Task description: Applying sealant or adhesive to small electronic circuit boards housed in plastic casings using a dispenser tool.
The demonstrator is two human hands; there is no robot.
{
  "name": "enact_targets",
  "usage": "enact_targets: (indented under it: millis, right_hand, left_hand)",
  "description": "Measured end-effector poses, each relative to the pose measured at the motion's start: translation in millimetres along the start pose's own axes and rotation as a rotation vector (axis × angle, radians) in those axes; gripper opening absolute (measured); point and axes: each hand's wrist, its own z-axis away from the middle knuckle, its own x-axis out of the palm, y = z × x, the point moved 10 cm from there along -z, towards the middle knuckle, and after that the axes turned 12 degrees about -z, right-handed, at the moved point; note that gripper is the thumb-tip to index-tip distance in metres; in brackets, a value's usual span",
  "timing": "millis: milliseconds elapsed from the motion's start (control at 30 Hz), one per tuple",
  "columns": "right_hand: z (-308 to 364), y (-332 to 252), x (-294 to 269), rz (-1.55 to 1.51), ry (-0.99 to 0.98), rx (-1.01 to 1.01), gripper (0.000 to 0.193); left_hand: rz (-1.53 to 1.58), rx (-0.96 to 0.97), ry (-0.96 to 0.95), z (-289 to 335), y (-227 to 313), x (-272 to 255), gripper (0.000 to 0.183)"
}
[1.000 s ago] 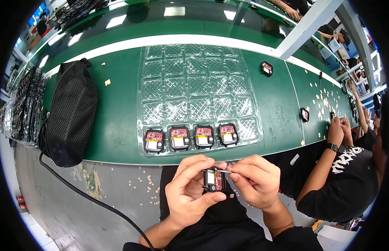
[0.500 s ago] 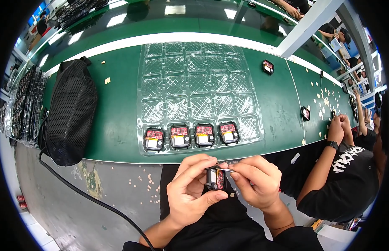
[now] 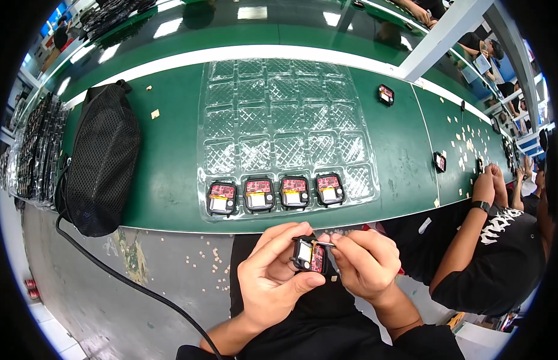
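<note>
Between the fingers and thumb of my left hand point(image 3: 276, 267) is an opened smartwatch case point(image 3: 309, 254), tilted, its black frame round a red circuit board, a yellow strip and a whitish block. My right hand point(image 3: 367, 264) pinches a thin metal tool point(image 3: 325, 244), its kind mostly hidden by the fingers. The tool's tip reaches the case's upper edge by the yellow strip. Both hands are just off the table's near edge, above my lap. Several similar cases, such as one at the left point(image 3: 221, 198), sit in the front row of a clear plastic tray point(image 3: 288, 153).
A black mesh bag point(image 3: 105, 159) lies at the left, a black cable point(image 3: 132, 291) running down from it. Stacked trays point(image 3: 34, 153) stand beyond it. Two loose cases point(image 3: 385, 95) lie right of the tray. A co-worker point(image 3: 495, 252) sits close at my right; small pale scraps point(image 3: 468, 144) are scattered there.
The held case has turned so that more of its inside faces up. My right hand has shifted slightly down, with the tool still at the case.
</note>
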Motion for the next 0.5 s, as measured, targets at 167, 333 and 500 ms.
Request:
enact_targets:
  millis: [167,333,500]
  right_hand:
    - [-3.7,-0.2,1.1,0.0,-0.025,-0.063,0.03]
    - [0.7,-2.8,-0.9,0.019,-0.018,-0.069,0.031]
    - [7.8,-8.4,0.2,0.065,-0.014,-0.107,0.032]
  left_hand:
    - [-0.054,-0.021,0.01,-1.1,0.8,-3.9,0.067]
    - [-0.119,-0.034,-0.041,-3.6,7.3,-0.3,0.067]
    - [-0.1,-0.045,-0.032,-2.1,6.1,1.0,0.066]
